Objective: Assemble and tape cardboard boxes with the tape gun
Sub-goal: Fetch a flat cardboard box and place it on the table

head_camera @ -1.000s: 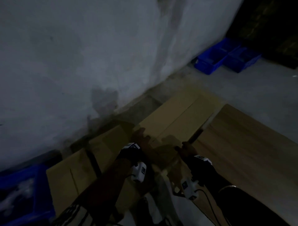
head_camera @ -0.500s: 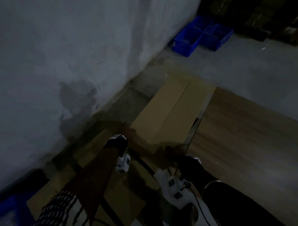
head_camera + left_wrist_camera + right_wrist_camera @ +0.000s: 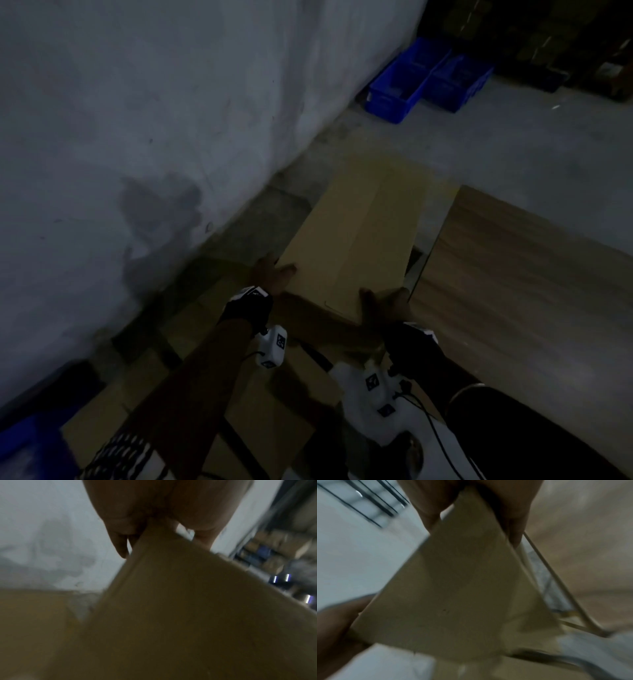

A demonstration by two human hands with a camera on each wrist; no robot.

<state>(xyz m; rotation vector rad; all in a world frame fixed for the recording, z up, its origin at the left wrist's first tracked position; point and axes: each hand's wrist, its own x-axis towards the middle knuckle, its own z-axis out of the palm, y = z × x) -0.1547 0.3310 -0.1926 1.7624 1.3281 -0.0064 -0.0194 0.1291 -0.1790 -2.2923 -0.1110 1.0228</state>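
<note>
- Cardboard, a flattened box point(image 3: 356, 246), runs lengthwise away from me toward the blue bins point(image 3: 424, 80), parallel to the grey wall point(image 3: 137, 120) on its left.
- It is plain tan with one long crease down the middle, its surface unprinted as far as the dim light shows.
- My left hand point(image 3: 272, 275) pinches the near left corner, thumb on top, fingers point(image 3: 120, 545) underneath.
- My right hand point(image 3: 385, 303) grips the near right corner the same way.
- It is held above more flat cardboard point(image 3: 267, 404), beside a wooden tabletop point(image 3: 513, 291).
</note>
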